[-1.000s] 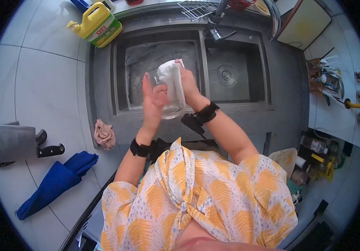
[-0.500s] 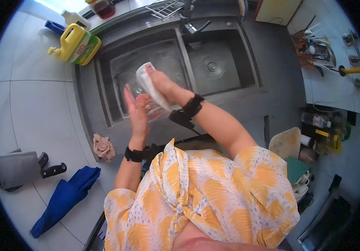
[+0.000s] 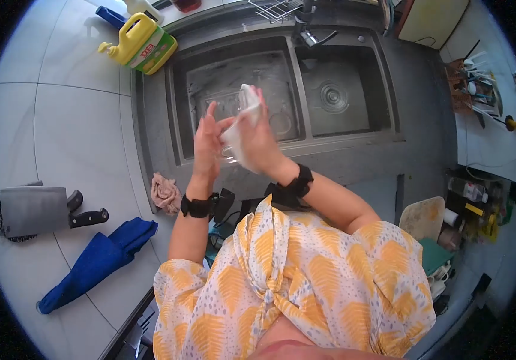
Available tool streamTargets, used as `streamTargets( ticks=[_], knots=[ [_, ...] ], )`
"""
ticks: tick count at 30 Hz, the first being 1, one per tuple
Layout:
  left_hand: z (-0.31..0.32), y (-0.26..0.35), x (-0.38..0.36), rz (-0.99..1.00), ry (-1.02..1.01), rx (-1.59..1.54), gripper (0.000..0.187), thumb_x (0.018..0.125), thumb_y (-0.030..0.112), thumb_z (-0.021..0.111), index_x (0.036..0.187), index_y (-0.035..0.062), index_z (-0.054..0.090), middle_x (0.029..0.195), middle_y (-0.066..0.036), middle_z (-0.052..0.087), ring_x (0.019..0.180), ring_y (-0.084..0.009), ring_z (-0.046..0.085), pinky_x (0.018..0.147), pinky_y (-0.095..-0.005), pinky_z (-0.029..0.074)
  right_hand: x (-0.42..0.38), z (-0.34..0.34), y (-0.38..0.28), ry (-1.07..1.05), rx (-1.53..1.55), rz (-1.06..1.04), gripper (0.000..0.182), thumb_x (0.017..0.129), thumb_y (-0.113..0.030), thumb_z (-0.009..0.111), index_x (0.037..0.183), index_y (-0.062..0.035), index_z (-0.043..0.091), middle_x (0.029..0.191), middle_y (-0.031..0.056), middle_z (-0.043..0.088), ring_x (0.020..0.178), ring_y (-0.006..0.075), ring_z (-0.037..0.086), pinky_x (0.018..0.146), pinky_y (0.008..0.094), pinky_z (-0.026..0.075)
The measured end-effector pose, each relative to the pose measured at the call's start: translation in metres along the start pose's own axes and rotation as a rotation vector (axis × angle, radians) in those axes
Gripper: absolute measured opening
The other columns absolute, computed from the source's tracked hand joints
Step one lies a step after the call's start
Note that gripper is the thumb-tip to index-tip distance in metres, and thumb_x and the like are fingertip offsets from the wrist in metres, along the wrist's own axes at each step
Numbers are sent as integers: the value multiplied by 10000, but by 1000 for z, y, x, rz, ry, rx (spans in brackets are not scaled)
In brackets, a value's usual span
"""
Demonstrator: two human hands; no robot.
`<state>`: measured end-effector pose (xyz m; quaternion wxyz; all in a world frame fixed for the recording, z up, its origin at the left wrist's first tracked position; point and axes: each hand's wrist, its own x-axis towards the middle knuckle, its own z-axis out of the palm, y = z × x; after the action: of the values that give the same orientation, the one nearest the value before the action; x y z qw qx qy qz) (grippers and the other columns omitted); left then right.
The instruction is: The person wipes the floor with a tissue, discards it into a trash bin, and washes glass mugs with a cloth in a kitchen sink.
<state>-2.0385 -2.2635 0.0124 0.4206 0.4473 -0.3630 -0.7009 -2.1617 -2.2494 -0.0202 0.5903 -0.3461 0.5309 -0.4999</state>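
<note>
Over the left basin of a steel sink (image 3: 303, 90), my right hand (image 3: 261, 141) is closed on a white cloth (image 3: 234, 144), which is bunched along its palm and fingers. My left hand (image 3: 207, 141) faces it, fingers partly curled around a clear, glass-like dish (image 3: 228, 159). Only bits of the dish's shiny rim show between the hands, so its full shape is hidden. The cloth lies against the dish and close to the left fingers.
A yellow jug (image 3: 147, 45) stands at the sink's back left. A crumpled pink rag (image 3: 165, 193) lies by the front left corner. Cleavers (image 3: 36, 210) and a folded blue umbrella (image 3: 99, 258) rest on the left tiles. The faucet (image 3: 309, 36) rises behind the sink.
The view has shifted, so the sink and counter appear further right. The right hand has turned and lowered beside the left, with the cloth now more upright between the hands.
</note>
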Motion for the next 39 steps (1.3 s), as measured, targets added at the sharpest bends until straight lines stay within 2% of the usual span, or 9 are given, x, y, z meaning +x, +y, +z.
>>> streamTargets(
  ticks=[2, 4, 10, 13, 23, 28, 30, 36, 39],
  knots=[
    [-1, -3, -1, -7, 13, 44, 703, 873, 542, 391, 1334, 25, 275, 1213, -122, 482, 1087, -224, 485, 935, -347, 376, -19, 14, -22, 212, -713, -655, 675, 871, -414, 447, 1369, -41, 183, 1380, 250, 225, 1262, 424, 255, 925, 610, 244],
    [-3, -17, 3, 177, 78, 16, 686, 881, 525, 392, 1331, 21, 275, 1278, -134, 431, 1162, -236, 436, 970, -347, 346, -12, 13, -21, 114, -708, -648, 765, 828, -417, 501, 1398, -72, 125, 1437, 234, 31, 1298, 474, 82, 918, 676, 150],
    [9, -25, -11, 122, 183, -24, 660, 833, 464, 531, 1287, 28, 332, 1135, -90, 501, 1001, -190, 536, 813, -313, 457, 28, 13, -36, 12, -537, -459, 617, 871, -427, 409, 1358, -82, 255, 1393, 226, 229, 1278, 403, 233, 951, 599, 217],
    [5, -35, -12, 53, 159, -68, 606, 837, 388, 560, 1277, 39, 331, 1090, -87, 530, 914, -185, 581, 728, -316, 493, 47, 8, -45, -91, -391, -80, 542, 912, -391, 342, 1298, -11, 338, 1210, 247, 469, 1113, 359, 465, 915, 368, 367],
    [-10, -17, 8, 320, 252, 11, 651, 821, 342, 609, 1226, -52, 287, 858, -75, 584, 748, -142, 574, 687, -246, 468, -19, 20, 0, -73, -652, -621, 708, 847, -297, 475, 1378, 3, 116, 1416, 237, 142, 1308, 400, 158, 1023, 514, 181],
    [-27, -48, 19, 567, 321, 553, 663, 817, 370, 605, 1254, -16, 288, 936, -66, 572, 790, -150, 578, 712, -261, 469, 0, 21, -11, -74, -673, -544, 651, 889, -335, 435, 1386, -38, 136, 1405, 220, 199, 1311, 376, 172, 1038, 483, 150],
    [-19, -42, 14, 309, 351, -82, 688, 805, 414, 607, 1274, 22, 290, 988, -82, 567, 804, -176, 587, 720, -287, 480, 18, 17, -3, -111, -532, -471, 619, 902, -351, 409, 1380, -41, 166, 1395, 220, 227, 1304, 372, 191, 1038, 476, 152],
    [-7, -37, -2, 40, 180, -280, 716, 784, 451, 616, 1281, 56, 284, 979, -149, 576, 816, -204, 600, 693, -340, 510, 60, 7, 1, -54, -504, -361, 494, 934, -386, 335, 1272, -31, 392, 1235, 199, 460, 1161, 338, 417, 966, 396, 292],
    [-7, -36, -2, -4, 171, -443, 700, 797, 501, 564, 1273, 73, 282, 940, -173, 574, 816, -238, 601, 705, -382, 515, 80, -16, -3, -179, -159, 62, 456, 931, -423, 326, 1176, -68, 476, 1101, 127, 551, 1025, 270, 526, 847, 394, 415]
  ],
)
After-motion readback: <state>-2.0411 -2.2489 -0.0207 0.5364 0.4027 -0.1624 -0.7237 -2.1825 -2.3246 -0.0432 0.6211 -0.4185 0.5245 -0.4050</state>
